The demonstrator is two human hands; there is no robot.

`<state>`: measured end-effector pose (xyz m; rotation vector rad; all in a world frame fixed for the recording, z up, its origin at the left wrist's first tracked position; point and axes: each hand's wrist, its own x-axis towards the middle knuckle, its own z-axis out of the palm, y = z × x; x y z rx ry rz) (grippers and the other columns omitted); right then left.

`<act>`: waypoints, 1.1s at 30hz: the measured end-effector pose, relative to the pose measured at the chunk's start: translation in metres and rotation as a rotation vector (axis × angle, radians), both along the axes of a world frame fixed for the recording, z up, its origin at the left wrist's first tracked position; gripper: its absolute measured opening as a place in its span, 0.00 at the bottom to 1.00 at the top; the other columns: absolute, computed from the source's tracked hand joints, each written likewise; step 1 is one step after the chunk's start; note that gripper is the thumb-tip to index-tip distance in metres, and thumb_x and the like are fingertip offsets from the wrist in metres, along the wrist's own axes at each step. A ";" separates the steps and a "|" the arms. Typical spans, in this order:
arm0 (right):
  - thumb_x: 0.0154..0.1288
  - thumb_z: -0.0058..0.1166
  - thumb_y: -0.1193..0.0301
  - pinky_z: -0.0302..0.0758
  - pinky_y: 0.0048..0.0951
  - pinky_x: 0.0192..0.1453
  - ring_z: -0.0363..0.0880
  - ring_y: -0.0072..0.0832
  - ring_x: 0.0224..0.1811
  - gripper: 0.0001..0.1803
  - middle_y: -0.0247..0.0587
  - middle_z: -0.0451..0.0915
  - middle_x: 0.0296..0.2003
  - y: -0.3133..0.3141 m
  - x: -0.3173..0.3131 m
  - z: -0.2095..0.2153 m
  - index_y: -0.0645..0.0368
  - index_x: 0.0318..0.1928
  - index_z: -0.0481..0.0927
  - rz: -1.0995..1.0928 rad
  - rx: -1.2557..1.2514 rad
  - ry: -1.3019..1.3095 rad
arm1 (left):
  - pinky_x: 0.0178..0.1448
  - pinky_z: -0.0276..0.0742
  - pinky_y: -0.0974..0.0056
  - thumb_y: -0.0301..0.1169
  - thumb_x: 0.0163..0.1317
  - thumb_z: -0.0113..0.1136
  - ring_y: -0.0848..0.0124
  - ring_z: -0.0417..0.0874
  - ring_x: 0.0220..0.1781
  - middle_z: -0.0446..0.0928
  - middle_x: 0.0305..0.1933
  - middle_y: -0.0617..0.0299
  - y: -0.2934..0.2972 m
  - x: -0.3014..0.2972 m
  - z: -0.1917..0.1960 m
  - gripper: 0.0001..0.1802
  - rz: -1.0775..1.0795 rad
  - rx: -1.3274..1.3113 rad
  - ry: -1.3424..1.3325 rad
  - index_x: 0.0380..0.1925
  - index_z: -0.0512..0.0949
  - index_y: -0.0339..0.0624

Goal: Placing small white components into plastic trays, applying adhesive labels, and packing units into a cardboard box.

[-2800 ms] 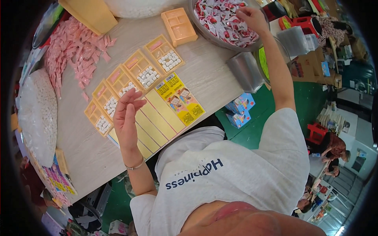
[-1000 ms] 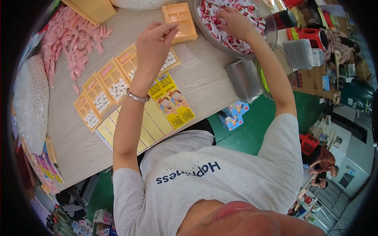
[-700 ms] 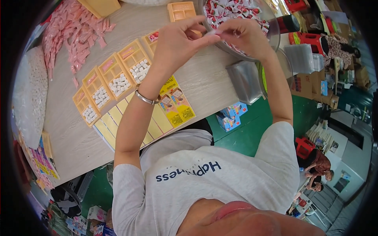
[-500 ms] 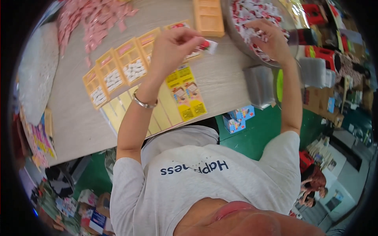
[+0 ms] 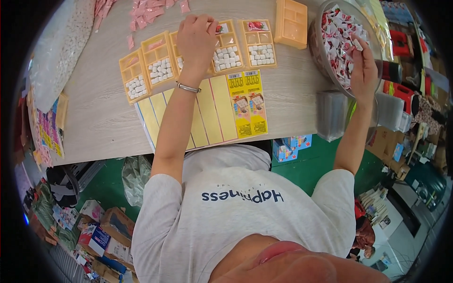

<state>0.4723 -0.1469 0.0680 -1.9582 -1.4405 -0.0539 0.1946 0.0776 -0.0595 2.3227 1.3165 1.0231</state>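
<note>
A row of yellow compartment trays stands across the table, several holding white pellets in their near compartments. My left hand reaches over the middle trays, fingers closed together; whatever is in them is hidden. Beside its fingertips, a red-and-white sachet shows in a tray's far compartment. Another strawberry-printed sachet lies in the rightmost tray of the row. At the right, my right hand pinches a small white-and-red sachet above a clear bowl full of similar sachets.
Yellow printed card sheets lie before the trays. An upturned yellow tray sits left of the bowl. Pink sachets are heaped at the back, near a large bag of white pellets. Clear plastic containers stand at the table's right edge.
My left hand has moved with its sachet to the far compartments of the trays; the sachet no longer shows plainly in it. My right hand has come up from the bowl's contents with a sachet.
</note>
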 end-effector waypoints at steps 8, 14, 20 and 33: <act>0.78 0.48 0.69 0.70 0.14 0.37 0.73 0.11 0.33 0.12 0.29 0.81 0.37 0.052 -0.139 -0.029 0.60 0.54 0.79 0.223 -0.171 1.383 | 0.48 0.76 0.55 0.32 0.58 0.67 0.58 0.80 0.42 0.82 0.36 0.61 -0.006 -0.012 0.001 0.06 -0.210 0.104 0.088 0.34 0.87 0.46; 0.76 0.52 0.69 0.71 0.13 0.35 0.73 0.11 0.31 0.13 0.31 0.84 0.37 0.085 -0.166 -0.059 0.63 0.52 0.82 0.390 -0.376 1.596 | 0.40 0.78 0.69 0.31 0.64 0.68 0.75 0.84 0.37 0.84 0.35 0.64 -0.028 -0.058 0.059 0.08 -0.416 -0.808 -0.558 0.37 0.86 0.37; 0.74 0.54 0.68 0.70 0.15 0.31 0.72 0.10 0.28 0.12 0.29 0.84 0.31 0.096 -0.202 -0.068 0.63 0.46 0.84 0.343 -0.430 1.201 | 0.38 0.79 0.75 0.28 0.63 0.69 0.80 0.84 0.31 0.84 0.29 0.65 -0.045 -0.106 0.055 0.06 -0.265 -0.985 -0.596 0.35 0.86 0.35; 0.58 0.60 0.52 0.80 0.41 0.39 0.85 0.42 0.33 0.19 0.42 0.86 0.28 0.209 -0.209 -0.090 0.56 0.31 0.87 0.032 -0.471 0.037 | 0.43 0.80 0.59 0.37 0.60 0.64 0.59 0.86 0.38 0.86 0.37 0.59 0.021 -0.083 0.036 0.12 0.112 -0.324 0.180 0.38 0.86 0.42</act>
